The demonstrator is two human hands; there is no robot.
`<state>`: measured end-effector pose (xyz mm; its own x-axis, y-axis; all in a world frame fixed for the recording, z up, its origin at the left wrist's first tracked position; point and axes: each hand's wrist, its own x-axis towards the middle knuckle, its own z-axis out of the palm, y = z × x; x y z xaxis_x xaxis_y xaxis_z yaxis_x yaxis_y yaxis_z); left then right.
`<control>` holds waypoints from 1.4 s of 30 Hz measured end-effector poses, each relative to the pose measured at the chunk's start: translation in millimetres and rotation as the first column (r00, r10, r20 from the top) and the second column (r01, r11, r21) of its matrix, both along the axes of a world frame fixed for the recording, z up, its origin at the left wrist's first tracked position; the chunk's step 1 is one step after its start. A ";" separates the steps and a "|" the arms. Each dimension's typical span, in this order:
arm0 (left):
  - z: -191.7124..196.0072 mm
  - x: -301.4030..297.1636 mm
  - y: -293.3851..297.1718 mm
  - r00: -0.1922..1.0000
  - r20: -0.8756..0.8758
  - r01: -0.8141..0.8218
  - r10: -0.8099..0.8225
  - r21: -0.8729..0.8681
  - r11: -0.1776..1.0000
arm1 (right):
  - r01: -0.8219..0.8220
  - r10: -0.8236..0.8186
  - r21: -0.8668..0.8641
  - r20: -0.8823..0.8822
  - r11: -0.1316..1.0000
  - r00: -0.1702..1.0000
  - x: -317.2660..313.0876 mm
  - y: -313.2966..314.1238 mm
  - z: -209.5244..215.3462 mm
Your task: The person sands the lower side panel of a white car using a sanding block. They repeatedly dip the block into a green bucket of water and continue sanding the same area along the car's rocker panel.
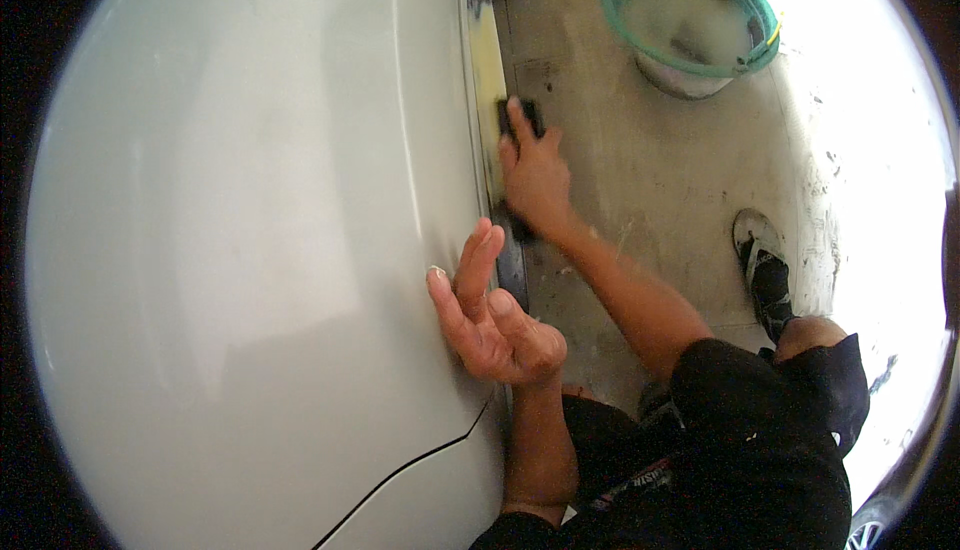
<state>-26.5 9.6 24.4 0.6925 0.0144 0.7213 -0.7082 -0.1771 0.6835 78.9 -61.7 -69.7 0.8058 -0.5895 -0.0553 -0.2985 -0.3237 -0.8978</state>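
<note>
A white car body panel point(250, 200) fills the left side, and a narrow strip with yellowish filler point(487, 55) runs along its lower edge. My right hand point(537, 178) is closed over a long black sanding block point(533, 115), which lies against that strip; its ends show above and below the hand. Motion blurs the right hand and forearm slightly. Closer to me, my left hand point(500, 335) is raised beside the panel with its fingers apart and nothing in it. Whether it touches the panel, I cannot tell.
A green-rimmed bucket point(690, 75) of cloudy water, with a dark thing in it, stands on the stained concrete floor point(610, 170) at the far right. My sandalled foot point(765, 265) rests on the floor below it. A dark panel gap point(410, 463) crosses the bodywork near me.
</note>
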 end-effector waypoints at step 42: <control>-2.6 9.8 8.1 0.999 0.027 -0.042 0.037 0.166 0.985 | -0.115 0.114 0.068 0.022 0.991 0.993 87.2 -41.8 12.1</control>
